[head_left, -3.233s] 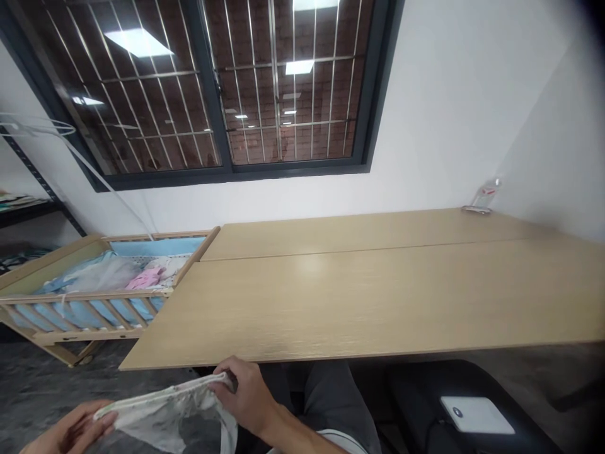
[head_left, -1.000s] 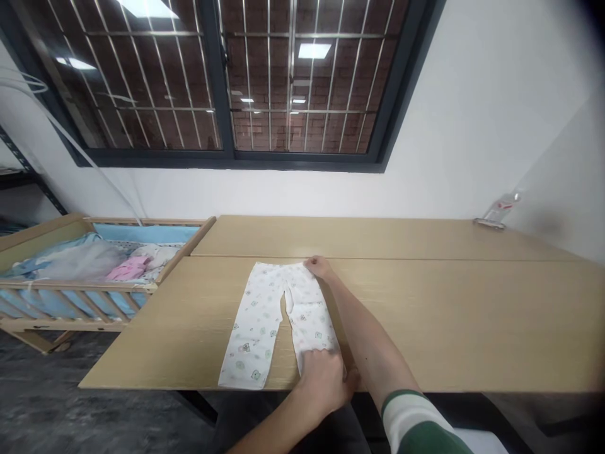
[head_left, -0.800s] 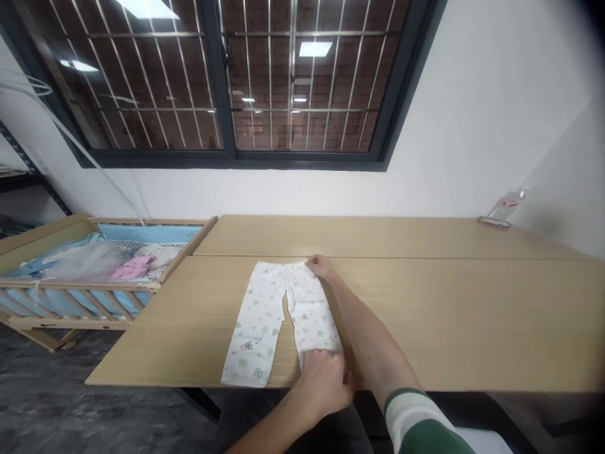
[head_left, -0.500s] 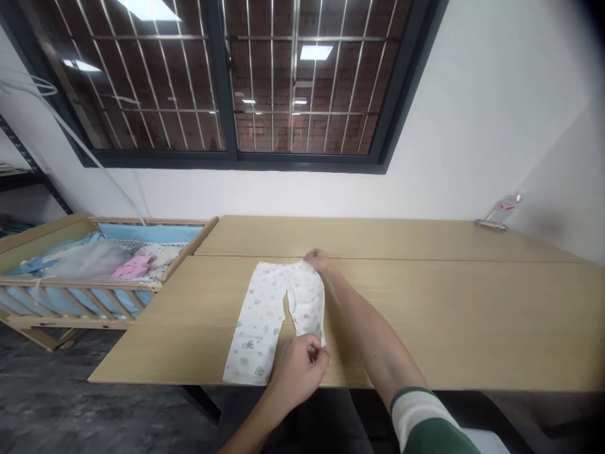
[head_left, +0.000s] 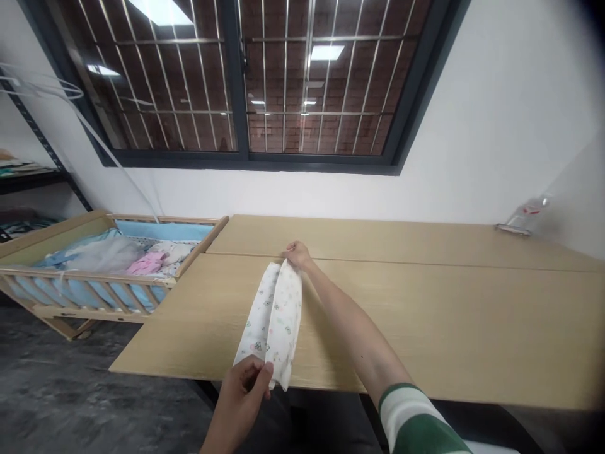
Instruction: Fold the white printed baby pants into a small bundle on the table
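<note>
A pair of white baby pants (head_left: 284, 309) with a small printed pattern lies near the front edge of the wooden table (head_left: 425, 321). One leg is folded over the other, and the upper leg is partly raised. My right hand (head_left: 297, 253) pinches the waist end at the far side. At the near end, my left hand (head_left: 248, 384) grips the leg opening between thumb and fingers. The lower leg's left strip shows beneath the folded one.
A wooden crib (head_left: 113, 277) with blue lining and baby clothes stands to the left of the table. A clear plastic package (head_left: 522, 217) rests at the back right against the wall. A barred window (head_left: 283, 94) is above.
Both hands have moved left, bringing the right leg of the pants over the left one. The pants were spread flat with both legs apart; now they are folded lengthwise.
</note>
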A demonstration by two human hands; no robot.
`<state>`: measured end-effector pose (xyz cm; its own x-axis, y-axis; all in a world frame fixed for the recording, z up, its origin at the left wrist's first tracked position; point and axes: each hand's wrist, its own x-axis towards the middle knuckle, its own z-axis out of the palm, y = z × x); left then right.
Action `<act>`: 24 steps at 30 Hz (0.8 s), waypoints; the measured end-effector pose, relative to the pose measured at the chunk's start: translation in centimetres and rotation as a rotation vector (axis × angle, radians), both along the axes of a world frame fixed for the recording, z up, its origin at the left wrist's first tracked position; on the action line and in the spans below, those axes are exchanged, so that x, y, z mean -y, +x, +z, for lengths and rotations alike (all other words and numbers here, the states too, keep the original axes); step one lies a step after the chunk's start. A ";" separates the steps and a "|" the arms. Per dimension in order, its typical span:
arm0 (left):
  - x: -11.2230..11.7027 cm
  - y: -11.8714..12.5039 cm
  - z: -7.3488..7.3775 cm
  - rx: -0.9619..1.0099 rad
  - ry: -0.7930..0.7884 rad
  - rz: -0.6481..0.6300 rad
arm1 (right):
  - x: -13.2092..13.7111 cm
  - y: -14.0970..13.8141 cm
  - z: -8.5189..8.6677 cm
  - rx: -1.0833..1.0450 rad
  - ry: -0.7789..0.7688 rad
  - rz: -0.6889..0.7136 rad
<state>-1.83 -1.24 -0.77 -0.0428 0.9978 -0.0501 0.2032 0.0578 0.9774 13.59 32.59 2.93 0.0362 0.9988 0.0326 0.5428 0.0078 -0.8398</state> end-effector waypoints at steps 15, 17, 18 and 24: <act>0.5 -4.6 -3.2 -0.874 0.052 0.259 | 0.4 -6.8 -3.6 0.331 0.072 0.041; 0.8 -4.9 -3.7 -1.038 0.189 0.293 | 0.8 -6.8 -3.8 0.338 0.091 0.059; 1.0 -5.0 -3.9 -1.087 0.307 0.296 | 0.9 -6.7 -3.7 0.338 0.106 0.072; 1.2 -5.1 -3.9 -1.157 0.919 -0.165 | 1.7 -4.7 -2.2 0.322 0.202 0.165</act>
<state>-6.95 -2.49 -4.67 0.4954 0.6583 0.5668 0.8167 -0.5752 -0.0457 8.89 30.94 0.71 -0.1682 0.9626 0.2124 0.7552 0.2643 -0.5998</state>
